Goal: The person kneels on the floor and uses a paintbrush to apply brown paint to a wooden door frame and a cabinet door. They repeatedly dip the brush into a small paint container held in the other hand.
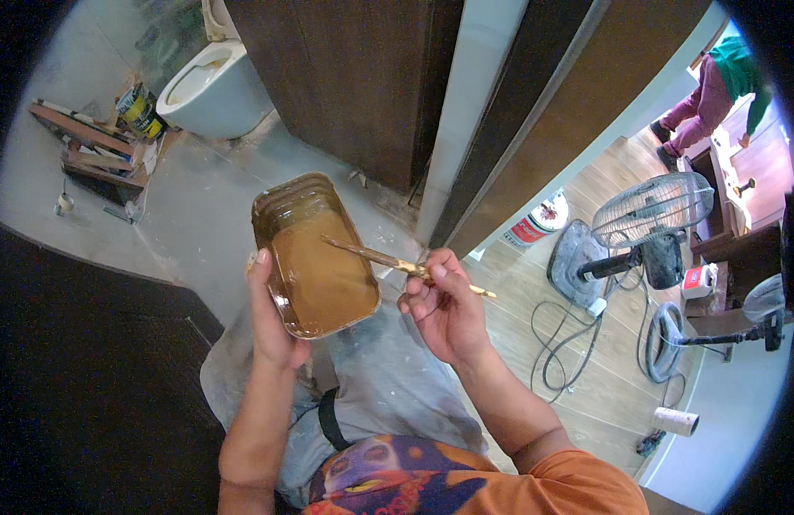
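My left hand [271, 315] grips the side of a rounded rectangular tub [294, 193], its thumb along the near rim. Brown liquid [326, 277], which looks like paint or stain, covers the bottom of the tub, and the inner walls are smeared with it. Between the thumb and fingers of my right hand [448, 302] is a thin stick [390, 261] coated in brown and pale streaks. The stick slants over the tub's right rim, and its far tip reaches the liquid; whether it dips below the surface I cannot tell.
Beyond the tub stand a toilet [210, 90], a paint bucket [139, 109] and wood scraps [94, 138]. A dark door [358, 77] and its frame [564, 116] rise ahead. Rightward are a pedestal fan [651, 212], loose cables [564, 347], a white pail [538, 219] and a bending person [712, 96].
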Demonstrator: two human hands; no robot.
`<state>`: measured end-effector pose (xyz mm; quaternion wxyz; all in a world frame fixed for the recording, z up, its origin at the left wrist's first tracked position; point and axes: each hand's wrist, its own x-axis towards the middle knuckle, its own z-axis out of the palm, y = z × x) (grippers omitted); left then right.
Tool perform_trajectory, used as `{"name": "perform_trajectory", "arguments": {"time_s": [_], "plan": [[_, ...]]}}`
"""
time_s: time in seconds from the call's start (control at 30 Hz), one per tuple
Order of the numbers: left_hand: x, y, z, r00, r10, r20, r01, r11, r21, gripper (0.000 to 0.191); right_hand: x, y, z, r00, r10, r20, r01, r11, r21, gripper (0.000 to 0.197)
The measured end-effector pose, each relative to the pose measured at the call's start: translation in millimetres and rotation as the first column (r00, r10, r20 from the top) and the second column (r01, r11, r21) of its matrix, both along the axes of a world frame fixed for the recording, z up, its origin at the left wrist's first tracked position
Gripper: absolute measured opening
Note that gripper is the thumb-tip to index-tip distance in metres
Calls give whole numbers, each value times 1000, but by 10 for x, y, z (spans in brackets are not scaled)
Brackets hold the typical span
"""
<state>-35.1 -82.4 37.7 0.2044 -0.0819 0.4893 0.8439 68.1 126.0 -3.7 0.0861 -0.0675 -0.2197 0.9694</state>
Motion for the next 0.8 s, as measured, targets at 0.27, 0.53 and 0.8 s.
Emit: {"name": "perform_trajectory", "arguments": {"time_s": [0.27, 0.53, 0.8], "plan": [[9, -145, 32, 999, 26, 25, -27, 999, 37, 61, 476, 449, -234, 969, -241, 55, 223, 949, 222, 24], [-397, -707, -59, 993, 89, -72, -87, 996, 33, 61, 807, 847, -537, 874, -485, 36, 8, 87, 996, 35], [-596, -1450, -145, 967, 237, -99, -237, 971, 11, 60, 668, 871, -884, 893, -451, -1, -142, -282, 949, 36]]}}
